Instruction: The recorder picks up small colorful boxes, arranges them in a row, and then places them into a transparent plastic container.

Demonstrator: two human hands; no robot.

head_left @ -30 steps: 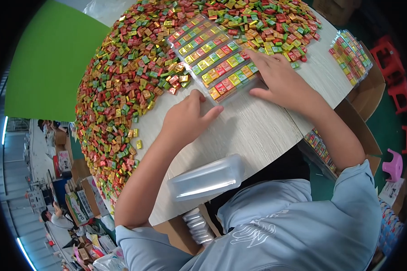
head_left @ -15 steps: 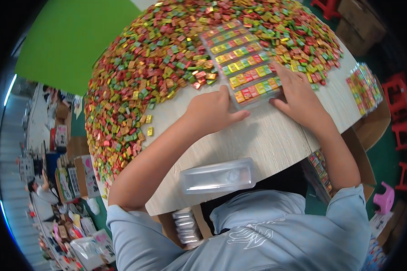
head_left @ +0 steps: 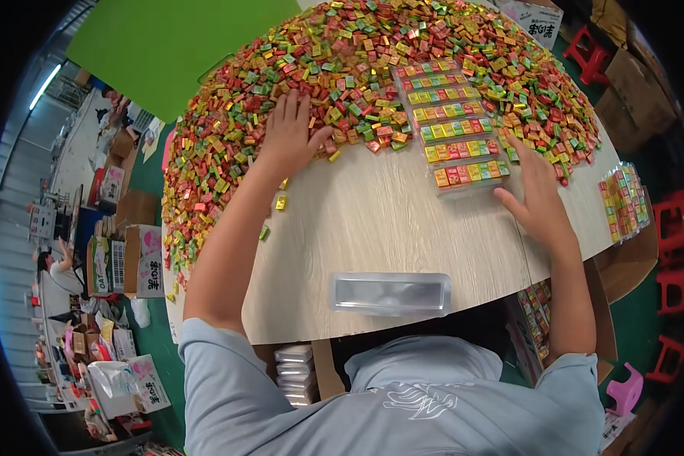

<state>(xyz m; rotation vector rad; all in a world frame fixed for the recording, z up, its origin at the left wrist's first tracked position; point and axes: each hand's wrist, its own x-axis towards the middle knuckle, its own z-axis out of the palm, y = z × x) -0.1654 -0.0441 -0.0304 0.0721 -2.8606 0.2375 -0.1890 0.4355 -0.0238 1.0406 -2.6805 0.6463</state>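
The big pale table point(head_left: 372, 235) holds a heap of shiny wrapped candies point(head_left: 372, 57), with filled clear trays point(head_left: 450, 131) at the heap's near edge. The left hand point(head_left: 287, 138) has gone from beside the trays onto the heap, fingers spread wide, so only the right hand point(head_left: 541, 196), loosely open, stays beside the trays.

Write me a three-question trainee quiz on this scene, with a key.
1. Which hand is at the loose wrapped pieces?
2. True or false: the clear container lies apart from the loose wrapped pieces.
3. The right hand is nearest to: A) the pink stool; B) the packed tray; C) the red stools.

Key:
1. The left hand.
2. True; it lies on the table, nearer the person's body.
3. B.
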